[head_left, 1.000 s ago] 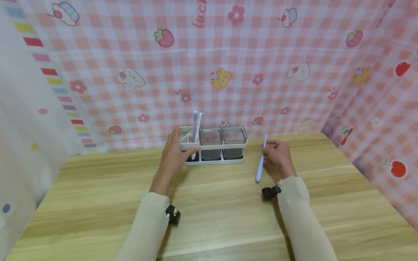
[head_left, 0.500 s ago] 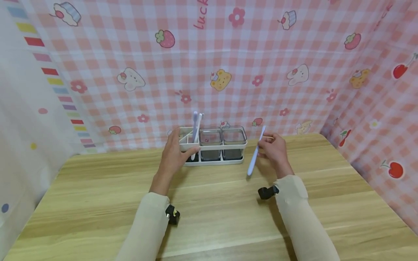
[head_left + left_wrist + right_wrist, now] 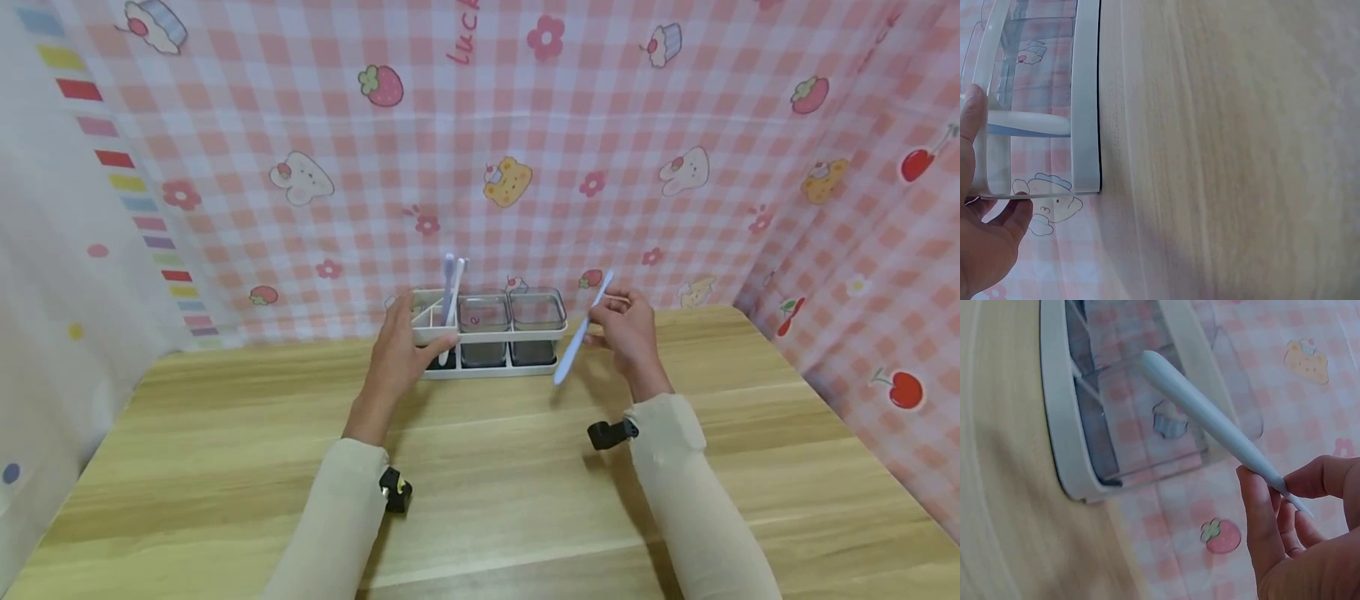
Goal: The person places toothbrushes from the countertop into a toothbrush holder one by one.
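Note:
A white toothbrush holder with two clear square cups stands at the back of the table. My left hand grips its left end, thumb on the front rail and fingers around the side. In the divided left compartment, a purple toothbrush and a white toothbrush stand upright, leaning slightly. Just right of the holder, my right hand pinches a light blue toothbrush between thumb and fingers. It slants with the thick handle end down and to the left, overlapping the holder in the right wrist view.
A wood-grain table extends toward me and to both sides. Close behind the holder hangs a pink checked cloth, and another patterned cloth closes the right side. The two clear cups have open tops.
My right hand has raised the light blue toothbrush off the table and carried it left toward the holder, tilting it more. The left hand stays on the holder.

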### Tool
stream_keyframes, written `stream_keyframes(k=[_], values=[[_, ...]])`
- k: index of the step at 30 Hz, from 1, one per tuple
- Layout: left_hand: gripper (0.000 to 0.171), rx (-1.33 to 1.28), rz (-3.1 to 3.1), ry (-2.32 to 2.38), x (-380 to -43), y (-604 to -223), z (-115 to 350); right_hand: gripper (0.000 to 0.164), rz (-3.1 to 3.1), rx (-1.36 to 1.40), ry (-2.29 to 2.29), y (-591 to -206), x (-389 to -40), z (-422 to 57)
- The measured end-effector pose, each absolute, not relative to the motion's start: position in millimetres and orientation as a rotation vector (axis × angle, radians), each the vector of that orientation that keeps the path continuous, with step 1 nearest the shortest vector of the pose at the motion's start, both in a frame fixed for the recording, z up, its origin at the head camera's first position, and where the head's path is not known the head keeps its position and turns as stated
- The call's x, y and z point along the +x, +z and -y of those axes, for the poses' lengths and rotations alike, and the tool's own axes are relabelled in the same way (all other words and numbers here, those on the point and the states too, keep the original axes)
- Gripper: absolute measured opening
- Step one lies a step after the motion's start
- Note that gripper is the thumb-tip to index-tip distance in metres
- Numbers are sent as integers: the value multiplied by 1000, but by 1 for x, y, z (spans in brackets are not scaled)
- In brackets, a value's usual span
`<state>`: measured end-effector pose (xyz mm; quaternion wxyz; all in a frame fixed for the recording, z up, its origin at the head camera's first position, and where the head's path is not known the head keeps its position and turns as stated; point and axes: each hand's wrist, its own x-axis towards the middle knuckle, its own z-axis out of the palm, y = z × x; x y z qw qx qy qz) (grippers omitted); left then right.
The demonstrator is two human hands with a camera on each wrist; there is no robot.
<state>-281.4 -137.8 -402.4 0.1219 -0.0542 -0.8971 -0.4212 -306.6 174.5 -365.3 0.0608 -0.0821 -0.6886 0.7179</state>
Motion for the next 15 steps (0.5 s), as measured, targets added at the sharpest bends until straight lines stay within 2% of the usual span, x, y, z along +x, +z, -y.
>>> stream_keyframes(k=[4,15], values=[[95,-154,2623,-1222,-283,-402,139,30,2059,-206,2200,-358,-308,-168],[94,-167,2628,-1209,-283,-402,139,38,1901,-99,2274,-336,-309,-148]])
